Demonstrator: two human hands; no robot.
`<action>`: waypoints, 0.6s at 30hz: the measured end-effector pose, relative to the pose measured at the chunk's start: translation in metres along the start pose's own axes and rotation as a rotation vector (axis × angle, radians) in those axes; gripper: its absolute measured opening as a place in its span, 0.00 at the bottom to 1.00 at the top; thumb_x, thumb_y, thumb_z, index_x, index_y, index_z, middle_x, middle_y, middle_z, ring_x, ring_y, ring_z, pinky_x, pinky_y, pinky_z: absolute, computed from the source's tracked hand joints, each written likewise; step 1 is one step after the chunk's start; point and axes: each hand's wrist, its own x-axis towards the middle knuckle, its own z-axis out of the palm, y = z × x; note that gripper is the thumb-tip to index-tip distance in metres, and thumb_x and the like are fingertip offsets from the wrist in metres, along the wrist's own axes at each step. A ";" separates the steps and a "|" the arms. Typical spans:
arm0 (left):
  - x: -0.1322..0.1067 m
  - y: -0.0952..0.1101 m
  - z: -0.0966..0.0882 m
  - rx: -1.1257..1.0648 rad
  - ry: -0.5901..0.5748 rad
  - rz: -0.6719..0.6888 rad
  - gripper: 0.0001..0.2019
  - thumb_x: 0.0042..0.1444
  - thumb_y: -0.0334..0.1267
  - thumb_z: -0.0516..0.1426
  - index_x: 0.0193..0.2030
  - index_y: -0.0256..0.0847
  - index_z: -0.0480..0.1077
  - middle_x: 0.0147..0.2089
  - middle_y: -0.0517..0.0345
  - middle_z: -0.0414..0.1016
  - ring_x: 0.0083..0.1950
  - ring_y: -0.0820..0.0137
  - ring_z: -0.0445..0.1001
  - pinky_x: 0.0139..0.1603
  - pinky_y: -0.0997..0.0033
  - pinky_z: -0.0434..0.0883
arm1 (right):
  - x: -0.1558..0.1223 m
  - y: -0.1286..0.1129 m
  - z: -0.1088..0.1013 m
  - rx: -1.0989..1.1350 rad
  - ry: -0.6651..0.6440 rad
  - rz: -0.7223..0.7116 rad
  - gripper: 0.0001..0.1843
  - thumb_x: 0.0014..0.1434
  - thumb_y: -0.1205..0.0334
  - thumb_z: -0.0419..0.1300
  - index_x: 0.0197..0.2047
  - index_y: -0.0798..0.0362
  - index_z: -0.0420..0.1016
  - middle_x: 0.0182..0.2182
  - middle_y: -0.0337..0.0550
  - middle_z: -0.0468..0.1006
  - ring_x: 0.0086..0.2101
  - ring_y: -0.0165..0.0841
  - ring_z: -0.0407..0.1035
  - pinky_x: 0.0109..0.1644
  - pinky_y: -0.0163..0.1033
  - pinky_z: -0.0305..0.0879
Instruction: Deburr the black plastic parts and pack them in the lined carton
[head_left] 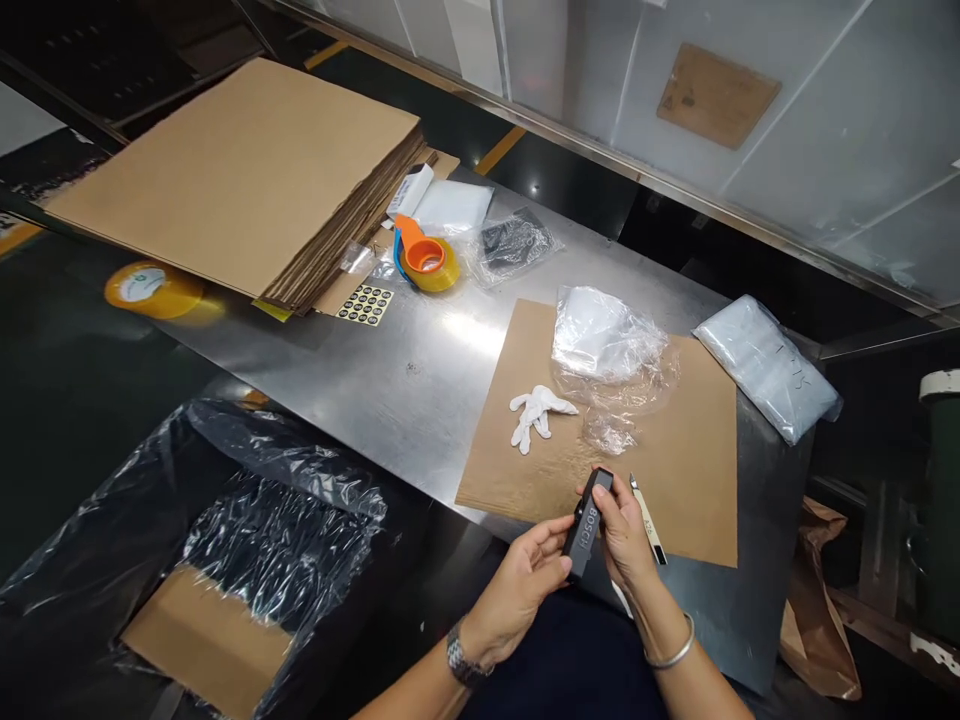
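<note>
Both my hands hold a small black part with white lettering (pixel 587 523) just above the near edge of a brown paper sheet (pixel 690 440). My left hand (pixel 525 585) grips its lower end, fingers curled. My right hand (pixel 626 535) wraps round its upper end. A white glove (pixel 536 413) lies on the paper ahead of my hands. A thin knife or pen (pixel 649 520) lies on the paper, just right of my right hand. Crumpled clear plastic bags (pixel 611 350) sit further back on the paper.
The steel table (pixel 420 370) carries a stack of flat cardboard (pixel 247 170), an orange tape dispenser (pixel 426 260), a sticker sheet (pixel 365 303), bagged items (pixel 765 365) and a yellow tape roll (pixel 154 288). A carton lined with black plastic (pixel 247 540) stands at my left.
</note>
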 end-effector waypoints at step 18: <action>0.096 -0.068 -0.082 0.645 0.396 0.177 0.22 0.48 0.38 0.51 0.51 0.34 0.67 0.52 0.43 0.68 0.51 0.61 0.68 0.56 0.59 0.62 | 0.186 -0.043 -0.019 -0.893 0.266 -0.186 0.12 0.62 0.58 0.51 0.45 0.55 0.68 0.43 0.45 0.72 0.41 0.33 0.68 0.46 0.45 0.64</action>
